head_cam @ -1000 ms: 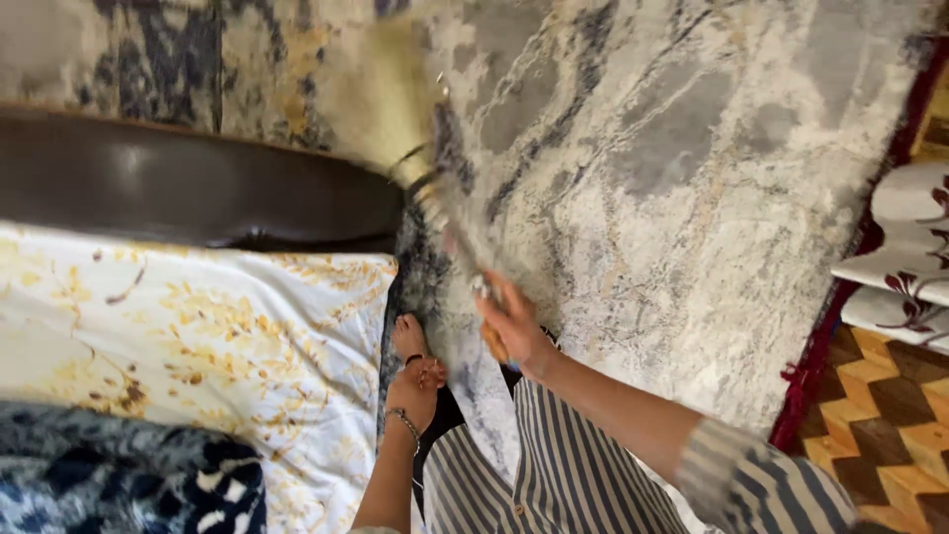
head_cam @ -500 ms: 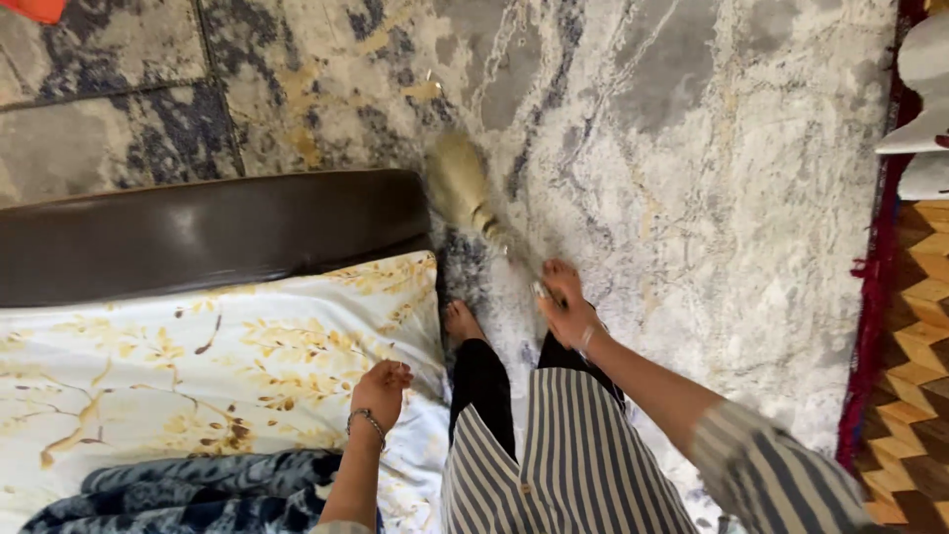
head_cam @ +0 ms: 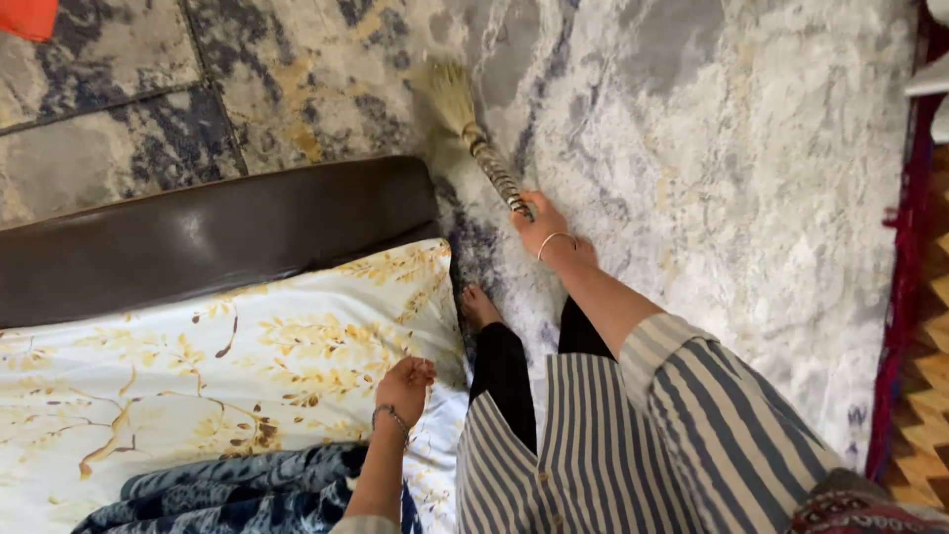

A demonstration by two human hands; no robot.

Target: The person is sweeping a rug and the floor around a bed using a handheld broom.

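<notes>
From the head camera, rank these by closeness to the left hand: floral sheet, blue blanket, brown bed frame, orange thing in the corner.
1. Floral sheet: under the left hand.
2. Blue blanket: just below-left.
3. Brown bed frame: above the sheet.
4. Orange thing: far top-left corner.

My right arm reaches forward and down, nearly straight, striped sleeve pushed up to mid-forearm. My right hand (head_cam: 542, 225) is closed, fingers wrapped in a full fist grip, knuckles up, a thin bangle at the wrist. My left arm hangs low, bent slightly. My left hand (head_cam: 405, 386) is loosely curled, fingers folded under, beaded bracelet at the wrist.
</notes>
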